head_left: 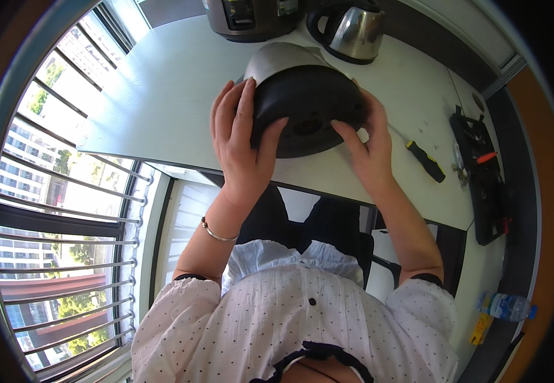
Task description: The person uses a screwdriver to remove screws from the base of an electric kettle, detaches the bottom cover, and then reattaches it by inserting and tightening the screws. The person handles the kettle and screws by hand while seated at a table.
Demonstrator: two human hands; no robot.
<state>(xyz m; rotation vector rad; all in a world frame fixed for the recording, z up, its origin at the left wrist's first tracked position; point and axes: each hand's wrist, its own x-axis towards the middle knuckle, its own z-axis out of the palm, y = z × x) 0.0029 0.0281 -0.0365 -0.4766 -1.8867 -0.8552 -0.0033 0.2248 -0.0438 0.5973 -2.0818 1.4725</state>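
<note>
An electric kettle (283, 59) with a steel body is tipped over at the table's near edge, its round black underside (309, 96) turned toward me. My left hand (242, 137) grips it from the left, fingers along the side and thumb on the black bottom. From the right, my right hand (369, 137) holds the rim, its thumb also on the underside near the central socket. The kettle's top and spout end are mostly hidden behind the base. To the right of my right hand lies a screwdriver (426, 161) with a black and yellow handle.
A second steel kettle (357, 32) and a dark appliance (251, 22) stand at the back. On the right lies an opened black tool case (481, 172) with a red-handled tool (486, 157). A plastic bottle (510, 307) is at lower right; a barred window (66, 210) is left.
</note>
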